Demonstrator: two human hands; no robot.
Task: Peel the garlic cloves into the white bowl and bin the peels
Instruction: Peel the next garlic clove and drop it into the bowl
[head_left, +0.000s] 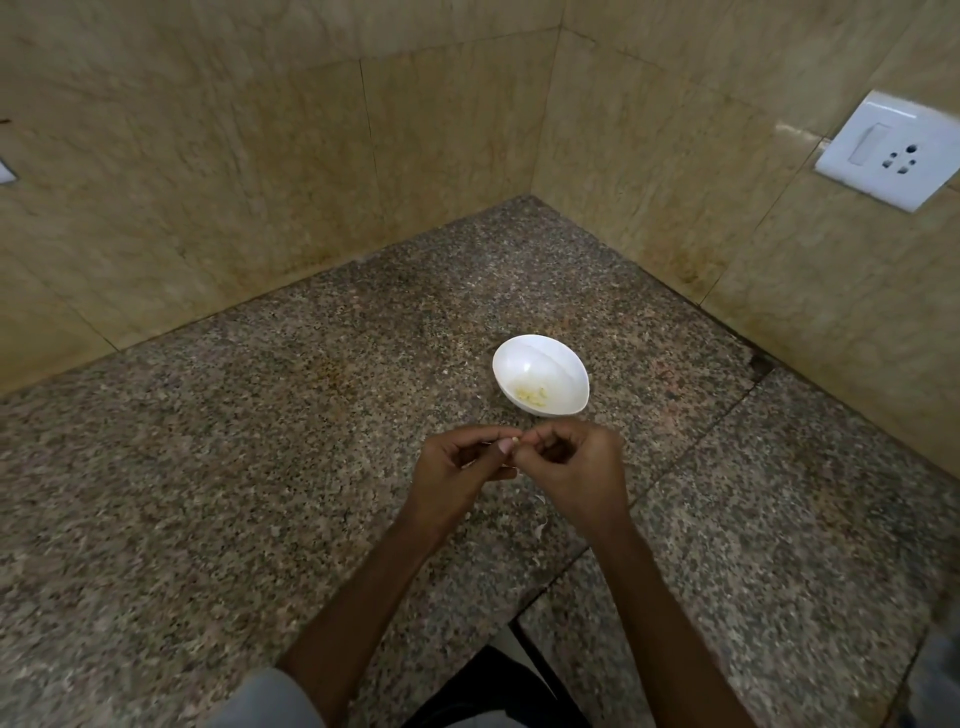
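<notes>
Our left hand (457, 467) is raised over the speckled stone counter (260, 467), its fingers curled and its thumb tip pressed against a small yellowish garlic clove (514, 440). The clove sits right where our two hands meet, mostly hidden by fingertips, so we cannot tell how much skin is on it. Our right hand (576, 473) touches the left, its fingers bent inward and pinching the same clove from the other side. Just beyond our right hand stands the white bowl (524, 358), with a few peeled garlic pieces (531, 395) lying in its bottom. Below our right hand, near the wrist, pale peel scraps (540, 529) lie on the counter. Far to the right of both hands, a white socket plate (888, 150) is fixed to the tiled wall.
</notes>
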